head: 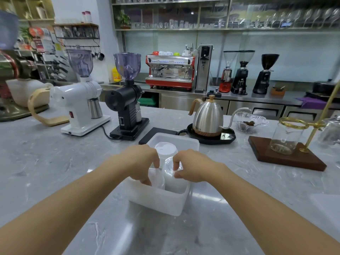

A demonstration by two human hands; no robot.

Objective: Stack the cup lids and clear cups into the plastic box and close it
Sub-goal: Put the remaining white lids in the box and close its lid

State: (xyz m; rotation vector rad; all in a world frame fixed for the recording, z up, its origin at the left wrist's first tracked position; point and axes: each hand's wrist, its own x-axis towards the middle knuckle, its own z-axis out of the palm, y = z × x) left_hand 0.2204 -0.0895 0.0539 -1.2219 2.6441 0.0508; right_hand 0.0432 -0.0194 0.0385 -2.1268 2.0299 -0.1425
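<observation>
A translucent white plastic box (158, 201) sits on the grey counter just in front of me. Behind it lies its flat lid (185, 139). A stack of white cup lids (166, 149) stands upright at the box's far side. My left hand (142, 162) reaches down into the left half of the box, fingers on a clear cup (156, 178) lying there. My right hand (191, 168) pinches the rim of a stack of clear cups (173, 179) standing in the right half of the box.
A black grinder (127, 107) and a white grinder (81, 103) stand at the back left. A steel kettle (207, 116) on a black base sits behind the box lid. A glass jar on a wooden stand (283, 153) is to the right.
</observation>
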